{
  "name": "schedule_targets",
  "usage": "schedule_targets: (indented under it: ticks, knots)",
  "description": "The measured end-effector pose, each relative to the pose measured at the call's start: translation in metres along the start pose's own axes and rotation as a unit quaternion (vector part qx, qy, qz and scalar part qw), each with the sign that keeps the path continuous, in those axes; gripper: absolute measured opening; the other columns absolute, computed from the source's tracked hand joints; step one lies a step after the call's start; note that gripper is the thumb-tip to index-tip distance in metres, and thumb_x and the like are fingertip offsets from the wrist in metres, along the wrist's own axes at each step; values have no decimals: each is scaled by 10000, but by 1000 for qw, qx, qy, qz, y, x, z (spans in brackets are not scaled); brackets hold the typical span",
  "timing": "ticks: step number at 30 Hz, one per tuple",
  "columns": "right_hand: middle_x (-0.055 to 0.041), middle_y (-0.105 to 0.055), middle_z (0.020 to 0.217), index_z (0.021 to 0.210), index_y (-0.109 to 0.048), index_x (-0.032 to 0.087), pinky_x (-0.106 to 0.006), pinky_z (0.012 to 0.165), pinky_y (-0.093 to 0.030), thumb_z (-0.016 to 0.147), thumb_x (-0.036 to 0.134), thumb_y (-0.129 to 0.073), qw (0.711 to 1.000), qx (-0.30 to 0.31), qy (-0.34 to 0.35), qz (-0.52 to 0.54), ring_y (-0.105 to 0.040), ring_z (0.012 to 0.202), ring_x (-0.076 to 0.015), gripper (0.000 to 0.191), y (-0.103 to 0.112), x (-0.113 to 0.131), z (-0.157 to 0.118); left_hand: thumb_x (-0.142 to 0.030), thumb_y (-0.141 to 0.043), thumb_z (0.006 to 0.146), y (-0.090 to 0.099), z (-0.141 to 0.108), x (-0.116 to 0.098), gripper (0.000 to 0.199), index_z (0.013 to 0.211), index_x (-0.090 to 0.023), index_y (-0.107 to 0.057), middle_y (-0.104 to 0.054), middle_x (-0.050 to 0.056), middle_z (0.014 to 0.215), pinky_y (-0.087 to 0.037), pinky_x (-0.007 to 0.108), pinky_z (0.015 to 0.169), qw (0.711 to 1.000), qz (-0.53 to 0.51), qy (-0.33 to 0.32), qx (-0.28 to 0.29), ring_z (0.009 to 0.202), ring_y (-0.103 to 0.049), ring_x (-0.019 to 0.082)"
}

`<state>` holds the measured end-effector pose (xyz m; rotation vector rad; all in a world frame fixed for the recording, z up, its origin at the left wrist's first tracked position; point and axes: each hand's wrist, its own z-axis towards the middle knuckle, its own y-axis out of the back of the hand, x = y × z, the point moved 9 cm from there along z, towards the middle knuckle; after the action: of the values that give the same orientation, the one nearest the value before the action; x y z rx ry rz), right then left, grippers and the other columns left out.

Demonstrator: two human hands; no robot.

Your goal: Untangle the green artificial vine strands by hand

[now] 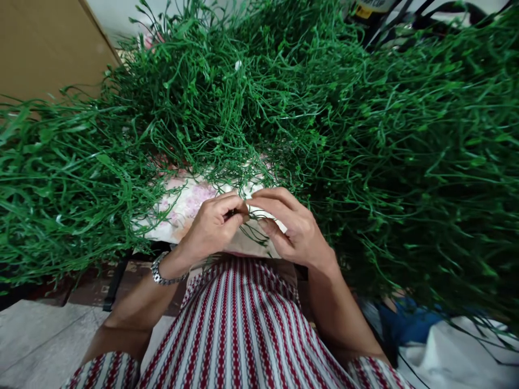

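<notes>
My left hand [214,221], with a metal-link watch [159,270] on its wrist, is closed in a pinch on a few thin green plant stems [256,233]. Loose ends of these stems stick out to the right and droop from the fingertips. Facing it, my right hand [298,227] has its thumb and fingers curved but apart, with the stems passing between them; whether the fingertips touch them I cannot tell. Both hands are just above a floral cloth [190,202] close to my lap.
Heaps of thin green stems [251,102] with small buds cover the surface ahead and to both sides. A brown cardboard panel [48,48] stands at the far left. A dark cup-like container [367,13] is at the back right; white bags [462,346] lie lower right.
</notes>
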<state>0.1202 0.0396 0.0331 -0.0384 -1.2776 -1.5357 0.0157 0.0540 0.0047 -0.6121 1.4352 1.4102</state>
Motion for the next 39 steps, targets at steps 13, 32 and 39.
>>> schedule_targets:
  ticks: [13, 32, 39]
  knots:
    - [-76, -607, 891, 933, -561, 157, -373, 797, -452, 815, 135, -515, 998, -33, 26, -37, -549, 877, -189, 128, -8, -3, -3, -154, -574, 739, -2, -5, 7, 18, 733, -159, -558, -551, -3, 713, -375, 219, 595, 1000, 13, 20, 7, 658, -490, 109]
    - [-61, -523, 824, 893, -465, 167, -334, 732, -425, 842, 124, -450, 999, 22, 18, 16, -487, 797, -172, 69, -24, -5, -3, -89, -553, 758, -4, -6, -1, 131, 636, -133, -573, -448, -20, 610, -342, 231, 563, 998, 7, -65, 26, 603, -444, 87]
    - [-40, -511, 796, 902, -439, 182, -302, 681, -438, 844, 94, -413, 999, -23, 20, 33, -486, 754, -154, 108, -28, 0, -6, -39, -543, 711, -3, -2, -2, 139, 610, -135, -548, -417, -37, 587, -314, 227, 548, 997, -31, -28, 58, 576, -416, 76]
